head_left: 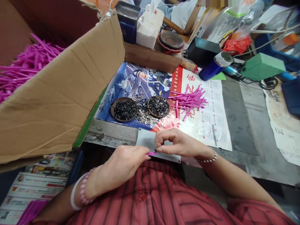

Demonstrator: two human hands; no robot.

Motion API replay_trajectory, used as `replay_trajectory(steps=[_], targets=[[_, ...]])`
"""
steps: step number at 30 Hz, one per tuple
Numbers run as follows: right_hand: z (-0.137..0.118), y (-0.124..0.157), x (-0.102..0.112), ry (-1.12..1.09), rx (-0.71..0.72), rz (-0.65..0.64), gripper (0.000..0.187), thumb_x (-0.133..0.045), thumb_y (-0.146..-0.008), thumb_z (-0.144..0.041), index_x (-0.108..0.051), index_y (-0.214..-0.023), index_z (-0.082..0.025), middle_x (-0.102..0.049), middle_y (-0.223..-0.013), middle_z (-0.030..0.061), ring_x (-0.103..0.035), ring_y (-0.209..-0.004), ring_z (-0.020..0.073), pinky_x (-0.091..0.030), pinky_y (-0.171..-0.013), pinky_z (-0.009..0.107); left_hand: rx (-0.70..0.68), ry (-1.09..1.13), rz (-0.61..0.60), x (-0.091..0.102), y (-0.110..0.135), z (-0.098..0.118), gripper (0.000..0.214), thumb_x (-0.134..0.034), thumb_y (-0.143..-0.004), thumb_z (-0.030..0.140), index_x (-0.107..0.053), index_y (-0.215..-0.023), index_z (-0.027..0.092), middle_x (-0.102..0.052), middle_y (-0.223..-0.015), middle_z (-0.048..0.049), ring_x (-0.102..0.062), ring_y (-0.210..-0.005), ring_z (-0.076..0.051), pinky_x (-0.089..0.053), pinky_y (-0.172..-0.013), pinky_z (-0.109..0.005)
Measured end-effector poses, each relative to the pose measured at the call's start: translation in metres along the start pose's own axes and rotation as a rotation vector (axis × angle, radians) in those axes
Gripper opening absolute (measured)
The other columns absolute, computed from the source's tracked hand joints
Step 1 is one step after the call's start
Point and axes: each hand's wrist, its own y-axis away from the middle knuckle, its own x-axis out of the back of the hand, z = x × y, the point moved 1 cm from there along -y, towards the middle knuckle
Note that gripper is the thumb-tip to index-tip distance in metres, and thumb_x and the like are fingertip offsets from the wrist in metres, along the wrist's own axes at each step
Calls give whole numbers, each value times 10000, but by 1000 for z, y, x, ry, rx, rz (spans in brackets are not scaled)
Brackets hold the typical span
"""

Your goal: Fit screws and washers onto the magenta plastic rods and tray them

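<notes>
My left hand [127,161] is closed on a slim magenta plastic piece [152,153], whose end sticks out past the fingertips. At that end, my right hand [172,143] pinches with thumb and forefinger; whatever lies between them is too small to make out. Both hands are over a grey sheet [145,139] at the table's front edge. Beyond them sit a left round dish [112,112] and a right round dish [169,110], both filled with small dark screw-like pieces. Small metal nut-like rings [146,117] lie scattered between the dishes. A pile of magenta plastic pieces [191,99] rests to their right.
A large cardboard box [93,65] holding many magenta pieces stands at left. Behind the poster calendar [215,118] are a wooden ledge [150,57], a tissue box [150,26], a blue flask [212,68] and a green block [263,67]. A pen [214,135] lies on the calendar.
</notes>
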Motion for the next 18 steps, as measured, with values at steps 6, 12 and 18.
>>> replay_trajectory(steps=[6, 12, 18], targets=[[-7, 0, -4, 227, 90, -68, 100, -616, -945, -162, -671, -863, -158, -665, -842, 34, -611, -760, 136, -477, -699, 244, 15, -11, -66, -1, 3, -1, 298, -409, -1070, 241, -662, -944, 145, -713, -779, -42, -708, -673, -203, -493, -597, -294], [-20, -3, -13, 468, 108, -170, 142, -550, -988, -140, -657, -898, -156, -644, -882, 62, -596, -798, 168, -476, -718, 269, -7, -98, -102, -7, 7, -4, 263, -451, -1047, 217, -633, -865, 162, -693, -746, -43, -685, -635, -224, -481, -579, -315], [-20, -2, -19, 503, 62, -182, 168, -517, -1036, -205, -665, -975, -154, -661, -928, 77, -605, -834, 181, -485, -752, 283, 17, -37, -74, -9, 10, -6, 225, -465, -1036, 189, -619, -875, 158, -697, -743, -34, -697, -642, -216, -495, -579, -306]])
